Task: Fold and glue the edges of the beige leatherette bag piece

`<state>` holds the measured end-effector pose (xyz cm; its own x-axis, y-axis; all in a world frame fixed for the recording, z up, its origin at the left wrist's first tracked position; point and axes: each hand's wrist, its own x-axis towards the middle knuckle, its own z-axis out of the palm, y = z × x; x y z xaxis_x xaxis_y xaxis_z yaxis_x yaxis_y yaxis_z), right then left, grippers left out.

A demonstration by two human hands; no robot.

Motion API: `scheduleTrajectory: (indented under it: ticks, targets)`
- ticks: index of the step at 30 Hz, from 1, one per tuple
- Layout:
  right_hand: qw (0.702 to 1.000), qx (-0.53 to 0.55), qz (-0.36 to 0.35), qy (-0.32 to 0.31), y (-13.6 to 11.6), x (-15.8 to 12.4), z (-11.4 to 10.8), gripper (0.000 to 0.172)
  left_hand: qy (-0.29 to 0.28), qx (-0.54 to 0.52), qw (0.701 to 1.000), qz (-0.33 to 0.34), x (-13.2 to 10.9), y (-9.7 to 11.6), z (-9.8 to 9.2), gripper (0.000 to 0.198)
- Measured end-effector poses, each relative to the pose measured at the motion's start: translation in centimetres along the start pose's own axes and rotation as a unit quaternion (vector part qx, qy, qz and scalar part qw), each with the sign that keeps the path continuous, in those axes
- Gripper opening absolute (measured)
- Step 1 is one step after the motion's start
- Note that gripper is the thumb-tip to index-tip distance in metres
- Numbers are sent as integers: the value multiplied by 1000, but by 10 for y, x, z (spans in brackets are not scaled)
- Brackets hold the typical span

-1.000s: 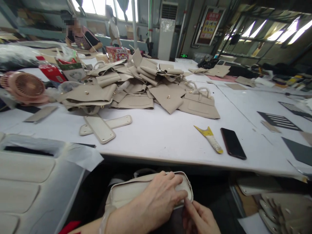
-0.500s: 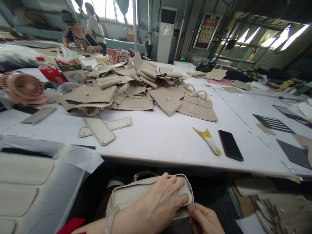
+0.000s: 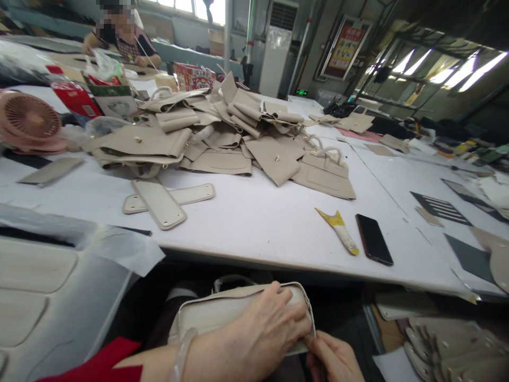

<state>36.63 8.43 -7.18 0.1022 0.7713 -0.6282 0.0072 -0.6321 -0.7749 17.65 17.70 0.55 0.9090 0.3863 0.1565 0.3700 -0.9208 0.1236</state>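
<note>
A beige handbag [image 3: 214, 314] lies on its side in my lap, below the table's front edge, its pale base panel facing up. My left hand [image 3: 274, 318] reaches across the panel with curled fingers, gripping the bag near its right end. At the bag's lower right corner, my right hand [image 3: 332, 354] pinches the edge between thumb and fingers. The two hands nearly meet there, and the right fingertips are partly hidden. A handle loop [image 3: 234, 278] shows behind the bag's far side.
Beige bag pieces [image 3: 222, 132] are heaped on the white table [image 3: 246, 223]. Two base panels [image 3: 159, 204], a yellow-handled tool [image 3: 342, 233] and a phone [image 3: 374, 240] lie nearer. More parts [image 3: 457, 345] sit lower right. A person [image 3: 125, 42] works at the far left.
The view has shifted slightly. My left fingers have curled further down toward the bag's right corner, close to the right hand, which still pinches the edge.
</note>
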Motion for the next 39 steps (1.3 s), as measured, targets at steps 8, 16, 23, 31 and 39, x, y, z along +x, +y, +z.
scheduleTrajectory:
  ticks: [8, 16, 23, 31, 39]
  targets:
    - [1000, -15, -22, 12, -8, 0, 14, 69, -15, -85, 996, -5, 6, -11, 0, 24]
    - [969, -192, -152, 33, -4, 8, -2, 61, -12, -101, 995, 13, 5, -13, 0, 16]
    - [965, -221, -141, -3, -3, 11, -13, 59, -26, -69, 997, 11, 6, -9, 3, 34]
    - [950, -276, -142, -40, -22, 6, -18, 58, -51, -43, 998, 19, 7, -5, -8, 22]
    - [924, -344, -166, -12, -25, 9, -18, 53, -13, -24, 999, 16, 3, -2, -3, 19]
